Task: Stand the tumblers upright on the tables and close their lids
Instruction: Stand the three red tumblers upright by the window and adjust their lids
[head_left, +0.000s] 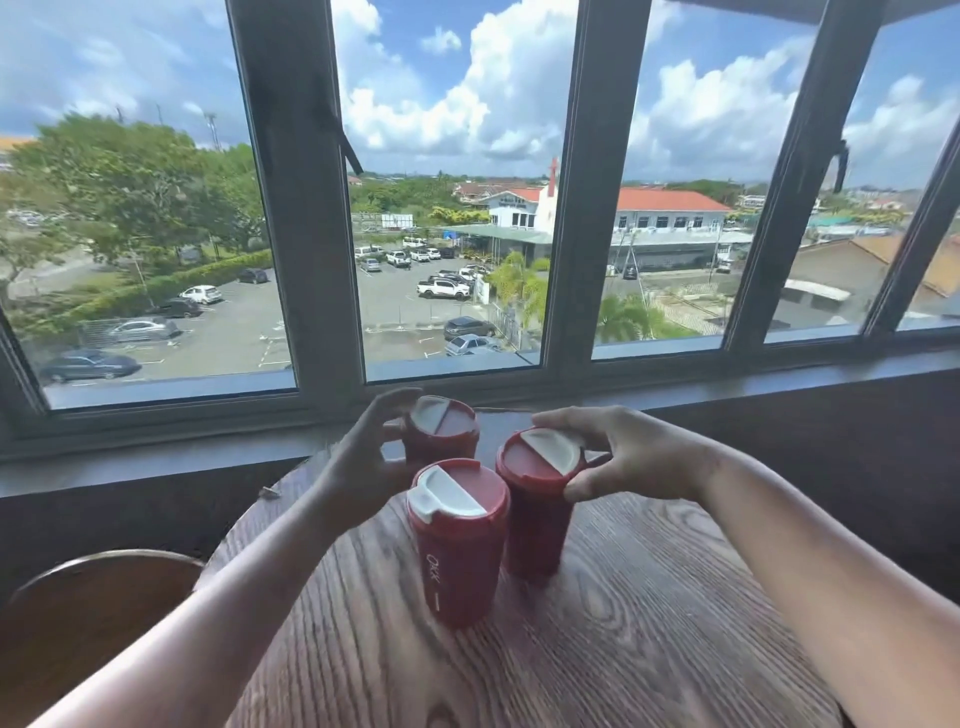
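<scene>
On the round wooden table (649, 623) beneath the window (452, 182), three red tumblers stand upright with white lid flaps down. The left hand (363, 462), its grip wide, curls beside the far tumbler (441, 434). The right hand (623, 452) grips the lid rim of the right tumbler (535, 519), thumb at its side. The near tumbler (460, 551) stands untouched, just beside it.

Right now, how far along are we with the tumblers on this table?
Done: all three red tumblers stand upright on the wooden table, and the nearest tumbler has its white flap down. In hand: the right hand rests on the right tumbler's lid; the left hand is open beside the far tumbler. Left: confirming those two flaps are shut; I can't tell.
</scene>
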